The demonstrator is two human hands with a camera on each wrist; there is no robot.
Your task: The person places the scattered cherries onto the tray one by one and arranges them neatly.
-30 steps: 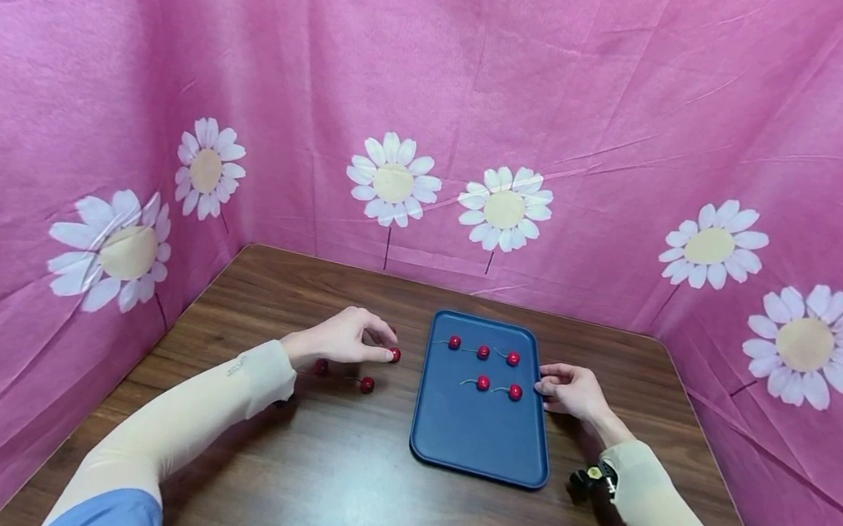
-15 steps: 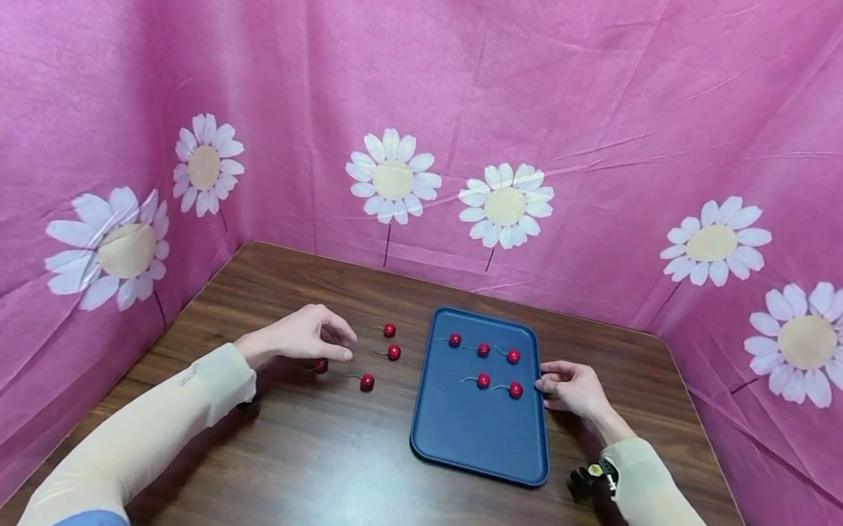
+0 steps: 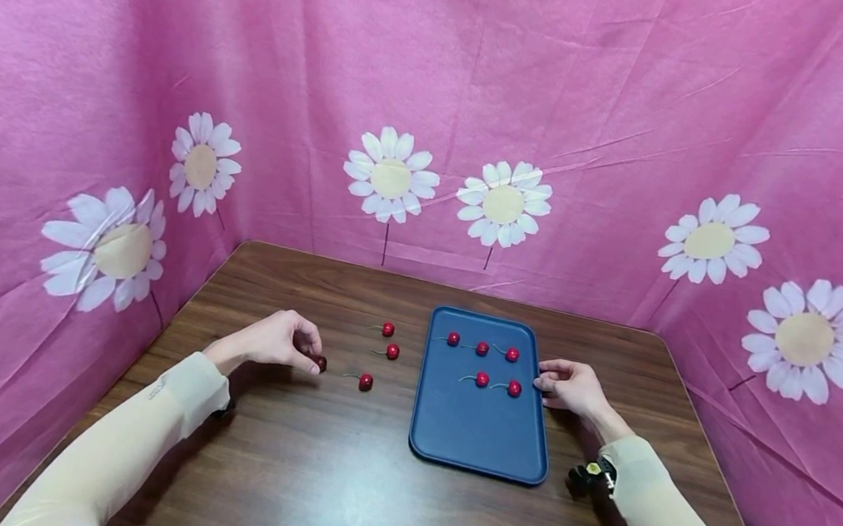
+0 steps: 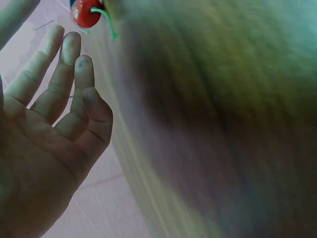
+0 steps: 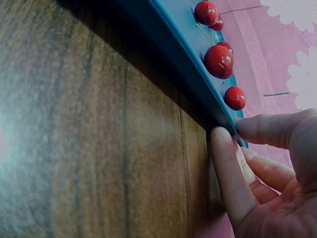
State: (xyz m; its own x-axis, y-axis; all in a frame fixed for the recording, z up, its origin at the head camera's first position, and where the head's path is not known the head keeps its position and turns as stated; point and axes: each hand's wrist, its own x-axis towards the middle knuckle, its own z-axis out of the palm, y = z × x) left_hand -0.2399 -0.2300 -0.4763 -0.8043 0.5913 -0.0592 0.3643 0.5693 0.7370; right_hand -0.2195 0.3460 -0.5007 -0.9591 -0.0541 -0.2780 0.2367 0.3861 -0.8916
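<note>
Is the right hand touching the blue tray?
Touching. The right wrist view shows the right hand with its thumb tip pressed against the blue tray at its edge.

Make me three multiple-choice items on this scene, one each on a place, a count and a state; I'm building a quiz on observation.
1. Where does the right hand rest?
A. on the tray's right edge
B. on the pink cloth
C. on the table's near edge

2. How many cherries lie on the blue tray?
A. three
B. five
C. eight

3. The left hand is
A. flat on the tray
B. touching a cherry on the table
C. raised to the cloth

Answers: 1 A, fingers meet the rim; 2 B, five red cherries; 3 B, fingertips at the leftmost cherry.
</note>
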